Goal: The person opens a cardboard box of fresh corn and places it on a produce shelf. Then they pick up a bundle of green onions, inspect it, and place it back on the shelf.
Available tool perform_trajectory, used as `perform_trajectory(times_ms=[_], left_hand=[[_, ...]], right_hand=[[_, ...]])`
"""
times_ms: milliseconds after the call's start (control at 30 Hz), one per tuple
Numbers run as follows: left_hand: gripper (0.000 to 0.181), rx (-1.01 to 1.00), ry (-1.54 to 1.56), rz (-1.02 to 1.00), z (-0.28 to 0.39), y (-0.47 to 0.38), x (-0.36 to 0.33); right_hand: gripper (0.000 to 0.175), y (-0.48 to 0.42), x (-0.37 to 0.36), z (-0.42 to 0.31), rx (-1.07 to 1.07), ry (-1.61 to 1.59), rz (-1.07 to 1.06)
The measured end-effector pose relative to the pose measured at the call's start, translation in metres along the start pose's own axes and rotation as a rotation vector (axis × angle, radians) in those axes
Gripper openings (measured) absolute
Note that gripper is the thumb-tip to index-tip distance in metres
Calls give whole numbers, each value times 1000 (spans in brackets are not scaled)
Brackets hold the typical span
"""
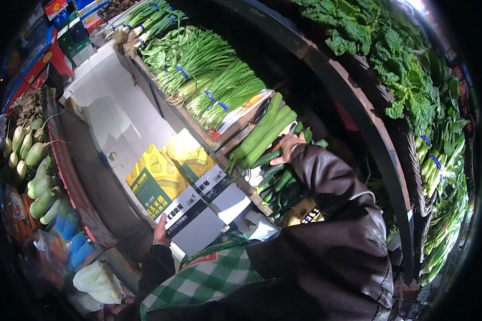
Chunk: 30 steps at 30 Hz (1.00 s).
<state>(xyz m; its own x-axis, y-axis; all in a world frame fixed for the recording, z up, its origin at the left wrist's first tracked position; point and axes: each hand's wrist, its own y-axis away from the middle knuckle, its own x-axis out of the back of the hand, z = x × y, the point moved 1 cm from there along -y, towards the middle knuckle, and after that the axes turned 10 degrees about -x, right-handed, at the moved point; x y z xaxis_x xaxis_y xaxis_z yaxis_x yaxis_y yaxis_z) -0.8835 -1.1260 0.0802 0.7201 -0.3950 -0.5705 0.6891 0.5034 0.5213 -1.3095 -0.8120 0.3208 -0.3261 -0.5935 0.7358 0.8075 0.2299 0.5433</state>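
My left hand (161,232) grips the left edge of a cardboard corn box (201,204), white with a black band, whose yellow and green flaps stand open in front of me. My right hand (288,147) reaches to the right, fingers spread over dark green cucumbers (283,180) in a bin; its fingertips lie among them and I cannot tell whether it grips one. Long green loofah gourds (259,132) lie just left of that hand. Beyond them are bunches of green chives (225,92) tied with blue bands.
White radishes (24,148) and green gourds (44,196) fill the left stand, with a net-wrapped cabbage (96,281) near its lower end. A curved shelf edge (353,84) rises at the right, leafy greens (409,80) beyond it. Spring onions (152,20) lie farther up. A pale floor (108,108) shows between the stands.
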Motion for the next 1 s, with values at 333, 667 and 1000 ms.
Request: perform_trajectory(times_ms=[333, 667, 1000], left_hand=[[48, 51, -21, -54, 3, -7, 4], [47, 73, -55, 34, 1, -7, 17], [39, 16, -8, -26, 8, 1, 1]], right_hand=[[88, -16, -25, 12, 359, -69, 192], [93, -51, -5, -23, 161, 287, -285], [93, -43, -13, -21, 359, 215, -85]])
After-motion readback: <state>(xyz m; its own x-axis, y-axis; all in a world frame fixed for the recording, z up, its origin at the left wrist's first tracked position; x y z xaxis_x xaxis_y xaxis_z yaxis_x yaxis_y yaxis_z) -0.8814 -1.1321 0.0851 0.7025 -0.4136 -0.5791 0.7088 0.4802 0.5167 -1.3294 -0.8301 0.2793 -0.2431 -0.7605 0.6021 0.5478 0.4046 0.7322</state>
